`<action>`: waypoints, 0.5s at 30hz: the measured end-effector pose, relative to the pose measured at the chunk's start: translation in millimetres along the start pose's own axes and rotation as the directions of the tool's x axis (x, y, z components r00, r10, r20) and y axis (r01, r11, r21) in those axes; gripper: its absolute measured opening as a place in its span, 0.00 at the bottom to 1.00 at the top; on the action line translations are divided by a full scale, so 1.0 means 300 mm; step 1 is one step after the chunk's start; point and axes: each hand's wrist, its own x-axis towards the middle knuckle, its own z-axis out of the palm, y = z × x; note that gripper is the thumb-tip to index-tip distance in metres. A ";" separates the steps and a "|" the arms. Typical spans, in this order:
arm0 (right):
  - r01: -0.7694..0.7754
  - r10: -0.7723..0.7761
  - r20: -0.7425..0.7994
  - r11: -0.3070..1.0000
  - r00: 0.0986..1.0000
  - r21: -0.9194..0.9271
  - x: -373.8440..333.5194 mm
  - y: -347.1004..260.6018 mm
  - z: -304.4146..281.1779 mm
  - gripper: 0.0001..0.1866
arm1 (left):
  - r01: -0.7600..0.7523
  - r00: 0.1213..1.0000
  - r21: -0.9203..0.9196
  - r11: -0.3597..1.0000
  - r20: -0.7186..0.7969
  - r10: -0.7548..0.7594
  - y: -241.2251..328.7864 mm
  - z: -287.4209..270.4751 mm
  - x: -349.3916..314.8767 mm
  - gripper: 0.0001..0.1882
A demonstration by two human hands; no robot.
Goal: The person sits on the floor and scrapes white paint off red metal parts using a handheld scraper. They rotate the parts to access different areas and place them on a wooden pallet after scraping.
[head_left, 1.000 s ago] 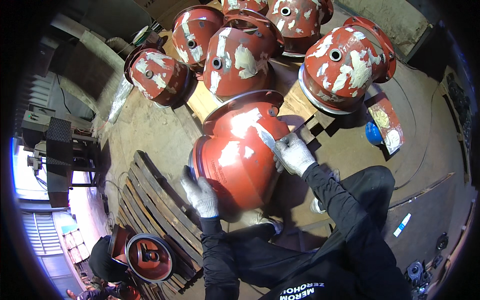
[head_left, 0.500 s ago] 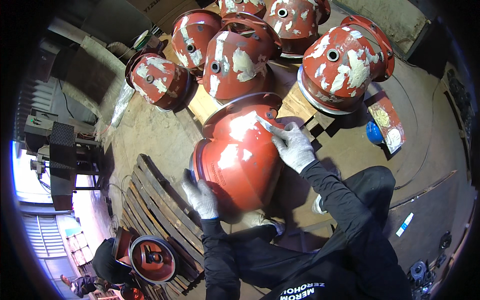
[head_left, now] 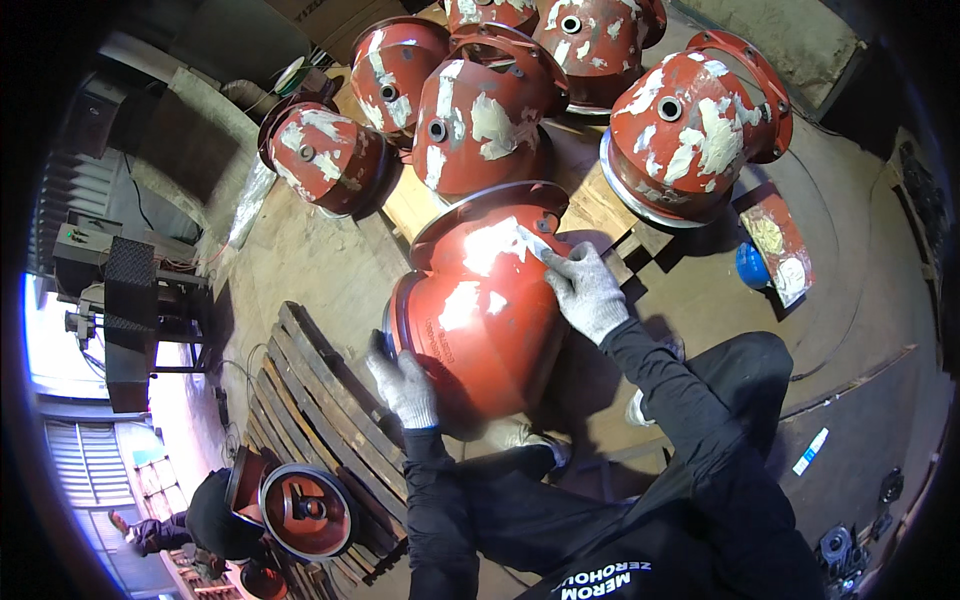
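Note:
A red-painted metal housing [head_left: 490, 350] with pale filler patches [head_left: 493, 247] stands in front of me, its round flange at the far end. My right hand [head_left: 588, 292], in a light knitted glove, is closed around a putty knife [head_left: 532, 242]. The blade lies against the upper patch near the flange; the handle is mostly hidden by the fingers. My left hand [head_left: 403, 387], gloved too, rests against the housing's near left side by the dark rim. Its fingers are stretched out and apart, with no tool in them.
Several similar patched housings [head_left: 480, 130] stand on a wooden pallet [head_left: 425, 205] ahead. At right lie a putty-smeared board [head_left: 778, 245] and a blue can [head_left: 750, 266]. Wooden slats [head_left: 320, 380] and another housing [head_left: 307, 510] are at lower left, near another person [head_left: 218, 515].
The putty knife has shifted slightly along the upper patch, with its blade now showing less. My left hand stays at the housing's side. The whole view has moved a little.

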 end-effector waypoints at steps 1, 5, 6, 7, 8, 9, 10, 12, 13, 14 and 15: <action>-0.016 0.015 0.007 0.999 1.000 0.034 -0.005 -0.003 0.014 0.30 | 0.004 1.000 0.017 1.000 0.003 -0.004 0.000 0.001 0.000 0.28; 0.109 -0.099 0.177 0.993 0.979 -0.048 -0.021 -0.018 0.057 0.32 | 0.021 1.000 -0.010 1.000 -0.004 -0.021 0.000 0.002 0.004 0.29; 0.082 -0.078 0.113 0.996 0.990 -0.031 -0.022 -0.018 0.057 0.33 | 0.019 1.000 0.011 1.000 0.002 -0.019 0.001 0.002 0.006 0.29; 0.067 -0.066 0.085 0.998 0.994 -0.005 -0.026 -0.017 0.052 0.33 | 0.017 1.000 0.018 1.000 0.004 -0.017 0.002 0.002 0.006 0.29; 0.082 -0.083 0.039 0.996 0.996 0.026 -0.024 -0.015 0.048 0.34 | 0.023 1.000 0.013 1.000 0.003 -0.023 0.003 -0.001 0.005 0.29; 0.097 -0.089 -0.114 0.992 0.990 0.075 -0.028 -0.015 0.043 0.35 | 0.010 1.000 0.004 1.000 0.002 -0.010 0.003 0.000 0.005 0.29; 0.003 0.002 -0.104 0.999 0.995 0.051 -0.026 -0.018 0.041 0.34 | -0.011 1.000 0.013 1.000 -0.002 0.011 0.002 -0.002 0.004 0.29; -0.064 0.062 0.025 0.996 0.998 0.063 -0.033 -0.034 0.047 0.33 | 0.007 1.000 0.004 1.000 -0.006 -0.007 0.000 0.000 0.003 0.28; -0.037 0.042 -0.068 0.997 0.997 0.070 -0.043 -0.053 0.062 0.28 | 0.028 1.000 0.001 1.000 -0.009 -0.028 -0.002 0.001 0.001 0.27; -0.069 0.074 -0.100 0.996 0.992 0.051 -0.048 -0.076 0.079 0.23 | 0.043 0.999 0.014 0.999 -0.006 -0.043 -0.004 0.003 0.003 0.28; -0.021 0.021 -0.104 1.000 0.994 0.006 -0.057 -0.092 0.089 0.24 | 0.038 0.999 0.013 0.999 -0.002 -0.038 -0.007 0.003 0.003 0.28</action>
